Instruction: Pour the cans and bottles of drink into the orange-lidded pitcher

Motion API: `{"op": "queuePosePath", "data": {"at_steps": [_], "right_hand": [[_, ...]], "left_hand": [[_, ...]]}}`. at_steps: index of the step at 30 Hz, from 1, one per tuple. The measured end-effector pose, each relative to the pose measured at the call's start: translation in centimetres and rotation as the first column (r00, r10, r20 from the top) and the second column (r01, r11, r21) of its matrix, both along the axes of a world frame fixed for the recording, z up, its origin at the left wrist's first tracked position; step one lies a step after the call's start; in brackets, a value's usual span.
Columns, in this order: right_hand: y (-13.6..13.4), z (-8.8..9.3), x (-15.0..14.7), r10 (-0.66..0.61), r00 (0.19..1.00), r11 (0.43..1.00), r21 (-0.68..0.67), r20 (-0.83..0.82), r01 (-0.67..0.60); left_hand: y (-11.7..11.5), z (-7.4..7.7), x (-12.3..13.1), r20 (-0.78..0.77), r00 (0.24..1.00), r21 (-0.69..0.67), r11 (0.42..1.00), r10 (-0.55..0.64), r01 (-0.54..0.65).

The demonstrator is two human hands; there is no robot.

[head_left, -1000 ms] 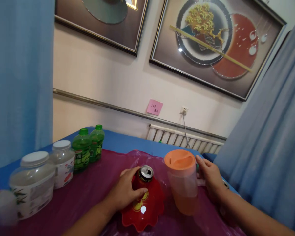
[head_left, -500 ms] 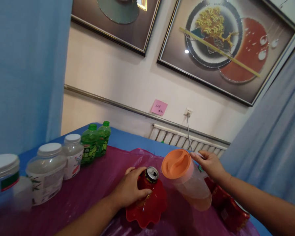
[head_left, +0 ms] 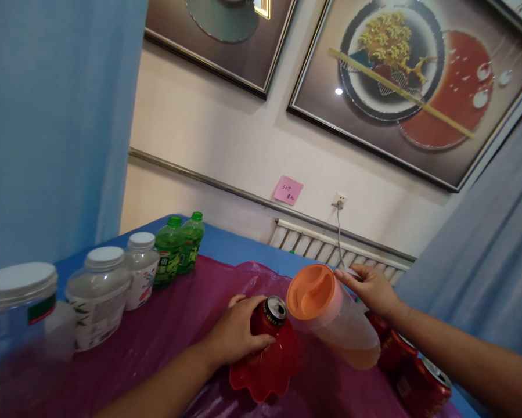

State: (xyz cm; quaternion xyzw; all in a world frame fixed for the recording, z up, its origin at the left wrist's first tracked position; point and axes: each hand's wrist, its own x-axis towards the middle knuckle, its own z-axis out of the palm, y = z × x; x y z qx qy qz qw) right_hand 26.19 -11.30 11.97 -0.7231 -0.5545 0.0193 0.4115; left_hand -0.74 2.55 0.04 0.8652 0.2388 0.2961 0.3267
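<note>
My left hand [head_left: 238, 332] is wrapped round a red drink can [head_left: 269, 316] with an opened silver top. The can stands in a red dish [head_left: 265, 371] with a scalloped rim; its lower part is partly hidden by my fingers. Just right of it, my right hand [head_left: 371, 288] grips the handle of a clear plastic pitcher [head_left: 348, 331] with an orange lid [head_left: 312, 292]. The pitcher leans toward the can, and a light brownish liquid lies in its bottom. The lid is close to the can's top, with no stream of liquid visible between them.
Several red cans [head_left: 424, 383] stand at the right under my forearm. Along the left are white-lidded clear jars [head_left: 97, 299] and two green bottles [head_left: 169, 252]. Purple plastic sheeting [head_left: 173, 331] covers the blue table [head_left: 226, 241]. A radiator [head_left: 304, 244] and framed pictures [head_left: 395, 87] are beyond.
The view has shifted slightly left, so the surroundings appear farther right. Both hands keep their grips on the can and the pitcher, with little change between them.
</note>
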Motion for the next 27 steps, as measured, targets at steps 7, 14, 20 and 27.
{"op": "queuePosePath", "data": {"at_steps": [7, 14, 20, 27], "right_hand": [[0.1, 0.5, -0.5, -0.019, 0.999, 1.000, 0.004, 0.043, 0.019], [0.4, 0.5, -0.5, -0.018, 0.998, 1.000, -0.002, 0.064, 0.018], [0.3, 0.5, -0.7, -0.024, 0.995, 1.000, 0.002, 0.101, 0.023], [0.2, 0.6, -1.1, -0.015, 0.994, 0.999, -0.035, 0.112, 0.019]], "left_hand": [[-0.1, 0.1, 0.0, -0.016, 1.000, -0.022, 1.000, -0.001, 0.000], [-0.1, 0.2, -0.1, -0.019, 1.000, -0.005, 1.000, -0.013, 0.013], [-0.1, 0.2, -0.1, -0.026, 1.000, -0.010, 1.000, -0.002, 0.002], [-0.1, 0.1, -0.1, -0.019, 1.000, -0.012, 1.000, -0.010, 0.009]]}}
